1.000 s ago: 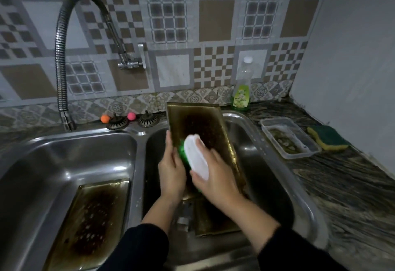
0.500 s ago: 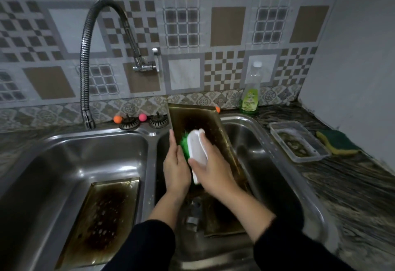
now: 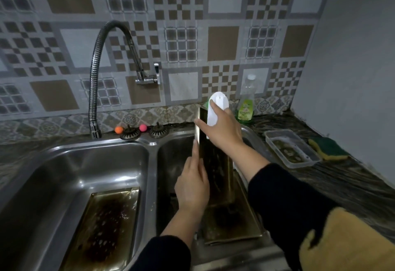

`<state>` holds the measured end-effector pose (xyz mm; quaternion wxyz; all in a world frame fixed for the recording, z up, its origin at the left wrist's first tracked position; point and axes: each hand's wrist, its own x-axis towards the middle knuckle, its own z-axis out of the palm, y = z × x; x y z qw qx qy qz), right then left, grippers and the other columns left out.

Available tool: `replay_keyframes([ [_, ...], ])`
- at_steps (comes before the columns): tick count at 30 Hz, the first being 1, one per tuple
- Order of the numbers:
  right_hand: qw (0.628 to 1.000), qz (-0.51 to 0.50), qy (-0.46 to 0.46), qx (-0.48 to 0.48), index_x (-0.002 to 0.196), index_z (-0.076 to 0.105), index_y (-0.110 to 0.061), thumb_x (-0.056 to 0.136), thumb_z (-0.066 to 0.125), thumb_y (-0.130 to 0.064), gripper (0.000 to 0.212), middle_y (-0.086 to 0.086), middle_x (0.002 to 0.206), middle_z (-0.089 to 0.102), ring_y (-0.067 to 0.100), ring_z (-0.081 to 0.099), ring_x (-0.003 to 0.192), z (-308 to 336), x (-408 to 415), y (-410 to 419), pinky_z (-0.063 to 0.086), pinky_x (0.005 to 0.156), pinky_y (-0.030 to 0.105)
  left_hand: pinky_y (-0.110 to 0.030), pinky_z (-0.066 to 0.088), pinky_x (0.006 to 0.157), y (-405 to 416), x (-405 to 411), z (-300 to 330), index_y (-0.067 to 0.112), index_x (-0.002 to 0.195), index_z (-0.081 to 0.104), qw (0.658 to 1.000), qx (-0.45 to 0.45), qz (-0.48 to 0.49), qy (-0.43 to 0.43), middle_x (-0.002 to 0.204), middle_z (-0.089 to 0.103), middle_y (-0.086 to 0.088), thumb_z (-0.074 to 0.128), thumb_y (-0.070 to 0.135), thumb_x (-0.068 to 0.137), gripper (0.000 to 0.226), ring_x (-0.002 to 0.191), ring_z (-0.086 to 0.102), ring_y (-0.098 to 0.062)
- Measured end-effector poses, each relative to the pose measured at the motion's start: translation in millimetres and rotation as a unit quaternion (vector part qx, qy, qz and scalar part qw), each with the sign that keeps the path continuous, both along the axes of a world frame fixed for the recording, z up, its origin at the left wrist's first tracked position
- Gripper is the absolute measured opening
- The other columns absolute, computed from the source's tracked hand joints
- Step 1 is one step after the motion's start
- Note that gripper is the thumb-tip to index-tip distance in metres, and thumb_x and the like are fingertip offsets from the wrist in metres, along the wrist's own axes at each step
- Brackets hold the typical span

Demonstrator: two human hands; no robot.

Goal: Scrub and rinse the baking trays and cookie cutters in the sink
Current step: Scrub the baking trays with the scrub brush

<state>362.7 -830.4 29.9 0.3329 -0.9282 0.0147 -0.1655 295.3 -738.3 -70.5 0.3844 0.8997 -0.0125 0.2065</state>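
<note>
A gold, burnt baking tray (image 3: 215, 163) stands nearly upright in the right sink basin, resting on another tray (image 3: 233, 223) that lies below it. My left hand (image 3: 192, 185) holds the upright tray's left edge, index finger stretched along it. My right hand (image 3: 222, 129) grips a white scrub brush (image 3: 215, 108) with green bristles, pressed against the tray's top end. A third stained tray (image 3: 102, 228) lies flat in the left basin (image 3: 64, 168) with soapy water on it.
The coiled faucet (image 3: 96, 74) arches over the left basin. Two sink strainers (image 3: 130, 133) and small orange and pink balls sit on the sink's back ledge. A dish soap bottle (image 3: 245, 103), a clear plastic container (image 3: 292, 148) and a green-yellow sponge (image 3: 329, 148) stand on the right counter.
The brush in my right hand has slid up from the tray's middle to its top edge. The tray has turned more edge-on and upright. My view has dropped and shifted left.
</note>
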Motion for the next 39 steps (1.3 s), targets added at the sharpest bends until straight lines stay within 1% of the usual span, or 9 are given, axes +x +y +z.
replay_keyframes([
  [6, 0.992, -0.109, -0.065, -0.008, 0.148, 0.028, -0.029, 0.087, 0.062, -0.040, 0.071, 0.006, 0.133, 0.045, 0.026, 0.058, 0.108, 1.7, -2.5, 16.6, 0.041, 0.073, 0.027, -0.042, 0.054, 0.069, -22.0, -4.7, 7.2, 0.038, 0.150, 0.017, 0.999, 0.044, 0.007, 0.010, 0.115, 0.055, 0.010, 0.029, 0.036, 0.102, 0.050, 0.083, 0.064, -0.017],
  [12, 0.987, -0.097, -0.074, 0.108, 0.147, 0.032, -0.027, 0.084, 0.067, -0.029, 0.072, 0.004, 0.137, 0.041, 0.025, 0.050, 0.119, 7.9, -0.1, 1.1, 0.039, 0.082, 0.026, -0.032, 0.050, 0.076, -11.6, -1.6, 18.9, 0.048, 0.149, 0.014, 0.996, -0.020, -0.079, 0.020, 0.124, 0.057, 0.017, 0.025, 0.049, 0.100, 0.050, 0.104, 0.060, -0.008],
  [15, 0.958, -0.043, -0.068, 0.275, 0.145, 0.035, -0.029, 0.082, 0.067, -0.019, 0.071, 0.001, 0.142, 0.037, 0.021, 0.043, 0.127, 16.0, -1.0, -10.7, 0.040, 0.097, 0.027, -0.026, 0.040, 0.090, -1.3, 12.7, 18.5, 0.048, 0.149, 0.013, 0.988, -0.065, -0.107, 0.092, 0.136, 0.051, 0.008, 0.024, 0.054, 0.099, 0.052, 0.121, 0.051, -0.011],
  [18, 0.914, 0.010, -0.062, 0.400, 0.145, 0.036, -0.028, 0.084, 0.063, -0.011, 0.069, 0.000, 0.150, 0.032, 0.020, 0.038, 0.134, 21.2, -5.9, -18.6, 0.042, 0.106, 0.036, -0.033, 0.033, 0.101, 10.7, 26.9, 8.9, 0.050, 0.149, 0.002, 0.975, -0.102, -0.098, 0.171, 0.151, 0.033, -0.001, 0.019, 0.061, 0.096, 0.056, 0.132, 0.041, -0.023],
  [21, 0.890, 0.019, -0.074, 0.450, 0.144, 0.038, -0.022, 0.086, 0.063, -0.009, 0.065, 0.001, 0.153, 0.032, 0.018, 0.036, 0.137, 21.1, -7.7, -25.2, 0.039, 0.109, 0.037, -0.045, 0.031, 0.111, 21.0, 32.8, 3.5, 0.052, 0.146, -0.005, 0.955, -0.195, -0.105, 0.198, 0.154, 0.033, -0.004, 0.023, 0.065, 0.094, 0.061, 0.135, 0.040, -0.027],
  [23, 0.882, 0.024, -0.069, 0.466, 0.144, 0.040, -0.021, 0.087, 0.062, -0.007, 0.062, 0.001, 0.152, 0.033, 0.017, 0.039, 0.135, 18.8, -7.4, -31.0, 0.041, 0.108, 0.037, -0.040, 0.029, 0.110, 22.0, 32.9, 3.4, 0.050, 0.148, 0.001, 0.941, -0.264, -0.111, 0.182, 0.154, 0.034, -0.001, 0.030, 0.058, 0.096, 0.060, 0.137, 0.037, -0.023],
  [27, 0.917, 0.038, -0.056, 0.394, 0.147, 0.035, -0.023, 0.090, 0.062, -0.015, 0.063, -0.004, 0.154, 0.031, 0.012, 0.032, 0.138, 11.8, -7.4, -48.4, 0.032, 0.101, 0.021, -0.014, 0.031, 0.094, 21.2, 29.1, 10.5, 0.046, 0.148, 0.020, 0.949, -0.290, -0.102, 0.075, 0.140, 0.043, 0.016, 0.039, 0.045, 0.099, 0.053, 0.120, 0.038, 0.002],
  [31, 0.961, 0.008, -0.044, 0.274, 0.151, 0.019, -0.035, 0.091, 0.060, -0.036, 0.072, -0.002, 0.158, 0.020, 0.020, 0.025, 0.142, 5.7, -3.8, -74.2, 0.028, 0.109, 0.031, 0.004, 0.031, 0.081, 28.5, 33.3, 11.3, 0.044, 0.146, 0.028, 0.952, -0.287, -0.097, 0.035, 0.129, 0.043, 0.025, 0.045, 0.036, 0.100, 0.050, 0.119, 0.039, 0.007],
  [39, 0.990, -0.002, -0.087, 0.112, 0.149, 0.024, -0.032, 0.086, 0.068, -0.029, 0.078, 0.006, 0.146, 0.043, 0.026, 0.043, 0.129, 1.5, -18.3, -82.9, 0.034, 0.090, 0.024, 0.013, 0.024, 0.078, 26.3, 35.9, 13.3, 0.036, 0.149, 0.028, 0.969, -0.242, -0.052, -0.016, 0.131, 0.036, 0.027, 0.046, 0.031, 0.100, 0.052, 0.113, 0.030, 0.020],
])
